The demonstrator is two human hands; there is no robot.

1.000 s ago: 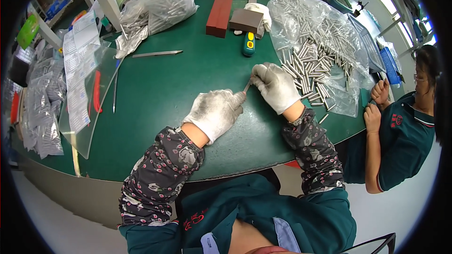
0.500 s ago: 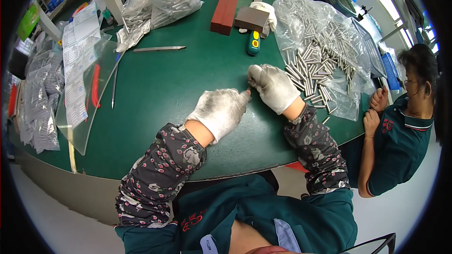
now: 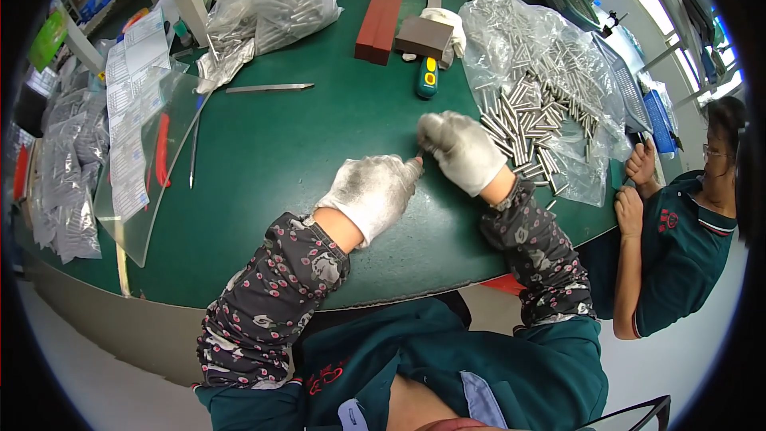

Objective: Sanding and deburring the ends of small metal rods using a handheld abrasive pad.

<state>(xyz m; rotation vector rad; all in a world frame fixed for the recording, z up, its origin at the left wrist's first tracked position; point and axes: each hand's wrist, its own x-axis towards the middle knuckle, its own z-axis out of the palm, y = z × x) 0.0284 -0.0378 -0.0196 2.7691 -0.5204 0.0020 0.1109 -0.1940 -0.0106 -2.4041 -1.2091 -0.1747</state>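
Observation:
My left hand (image 3: 373, 191), in a greyed white glove with a bare fingertip showing, is closed in a pinch above the green table. Close by on its right, my right hand (image 3: 459, 150) wears a similar glove, its fingers curled and slightly blurred. The fingertips of both hands almost meet; whatever lies between them is too small and hidden to name. Just right of my right hand, many short metal pins (image 3: 523, 124) lie heaped on a clear plastic bag (image 3: 592, 183). One loose pin (image 3: 551, 204) rests by my right sleeve.
Beyond my hands are a yellow-and-green handle (image 3: 428, 78), a brown block (image 3: 424, 36) and a long red bar (image 3: 378, 28). A flat metal blade (image 3: 270, 88) lies at left, near a clear sheet (image 3: 137, 231) and a bag of pins (image 3: 291, 4). A co-worker (image 3: 678, 231) sits at right.
My hands stay nearly in place, with the right fingers shifting slightly against the left fingertips. The co-worker's head has moved a little to the right and down.

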